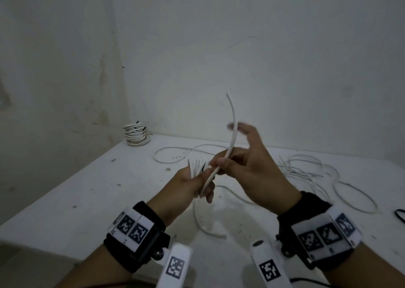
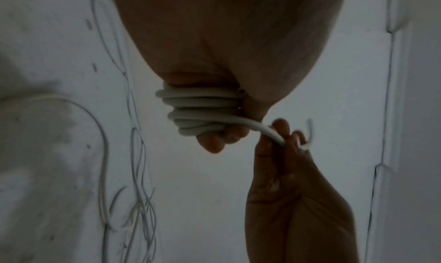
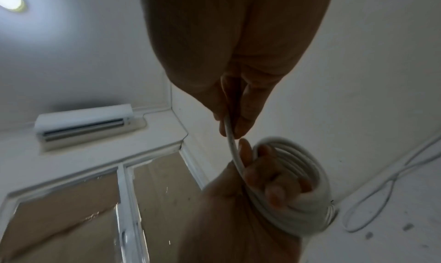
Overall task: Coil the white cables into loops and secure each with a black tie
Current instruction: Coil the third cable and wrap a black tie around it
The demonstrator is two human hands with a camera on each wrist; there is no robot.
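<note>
My left hand (image 1: 198, 183) grips a coil of white cable (image 2: 203, 112) wound in several turns round its fingers, also seen as the coil (image 3: 298, 174) in the right wrist view. The cable's free end (image 1: 232, 123) rises from the coil and curves up in the air. My right hand (image 1: 241, 162) pinches that free end between thumb and fingers just above the left hand, with its other fingers spread. No black tie shows on the held coil.
A stack of finished white coils (image 1: 135, 135) stands at the table's far left corner by the wall. Loose white cables (image 1: 306, 171) lie tangled on the table (image 1: 76, 189) at right, another loop (image 1: 175, 154) behind my hands. A black tie (image 1: 400, 215) lies at the right edge.
</note>
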